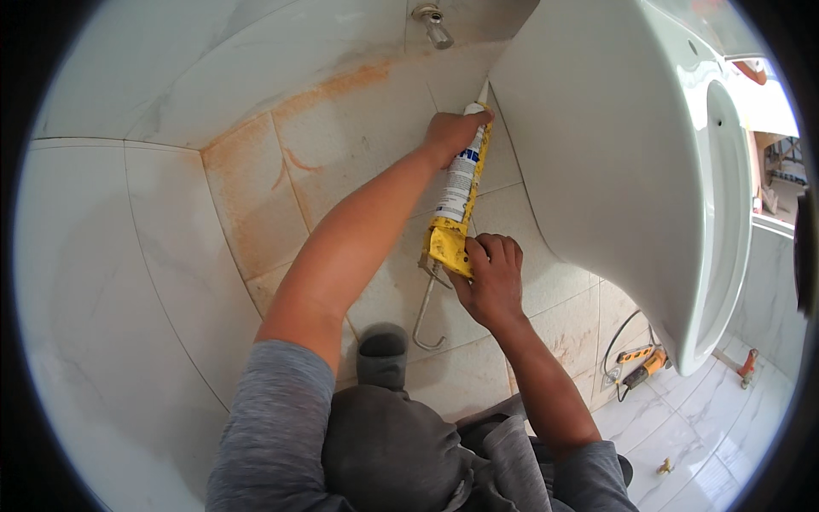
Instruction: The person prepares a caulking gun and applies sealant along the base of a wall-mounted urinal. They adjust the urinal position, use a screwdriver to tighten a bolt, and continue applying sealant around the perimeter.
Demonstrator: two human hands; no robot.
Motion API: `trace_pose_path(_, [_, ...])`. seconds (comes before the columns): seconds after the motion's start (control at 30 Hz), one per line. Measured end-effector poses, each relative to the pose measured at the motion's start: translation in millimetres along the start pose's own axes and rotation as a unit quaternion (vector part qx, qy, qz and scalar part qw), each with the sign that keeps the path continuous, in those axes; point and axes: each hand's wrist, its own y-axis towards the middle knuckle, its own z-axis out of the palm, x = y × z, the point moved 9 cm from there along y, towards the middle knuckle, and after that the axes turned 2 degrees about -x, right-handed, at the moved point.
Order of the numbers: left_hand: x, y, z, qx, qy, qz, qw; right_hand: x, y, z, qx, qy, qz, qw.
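A yellow caulking gun [450,243], smeared with dark marks, holds a white sealant cartridge [455,189]. My left hand [456,135] wraps round the front of the cartridge, just behind its nozzle [485,91]. The nozzle points away from me, its tip close to the seam along the base of a white ceramic fixture [589,145]; I cannot tell whether it touches. My right hand [492,277] grips the gun's rear end around the handle; its trigger is mostly hidden. Behind the gun, the bent metal rod [424,311] sticks out toward me and ends in a hook.
A chrome valve [435,30] juts from the wall at the top. Orange-brown stains mark the tile floor [243,188]. At the lower right lie an orange and black power tool [646,367] with a cord, a red-ended tool [748,369] and a small brass fitting [665,467].
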Motion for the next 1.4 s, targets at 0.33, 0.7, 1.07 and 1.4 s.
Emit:
trace_pose_path(0.33, [11.6, 10.4, 2.4, 0.006, 0.019, -0.031, 0.999, -10.7, -5.1, 27.0, -0.027, -0.005, 0.032, 0.999])
trace_pose_path(0.7, [20.2, 14.4, 7.0, 0.038, 0.000, -0.026, 0.999, -10.6, -1.0, 28.5, -0.020, -0.021, 0.028, 0.999])
trace_pose_path(1.07, [30.1, 26.4, 9.8, 0.063, -0.013, -0.026, 0.998, -13.5, 1.6, 31.7, 0.005, -0.047, 0.041, 0.998])
trace_pose_path(1.4, [31.9, 27.8, 9.2, 0.061, -0.003, -0.039, 0.997, -10.5, 3.2, 27.6, -0.002, -0.048, 0.042, 0.998])
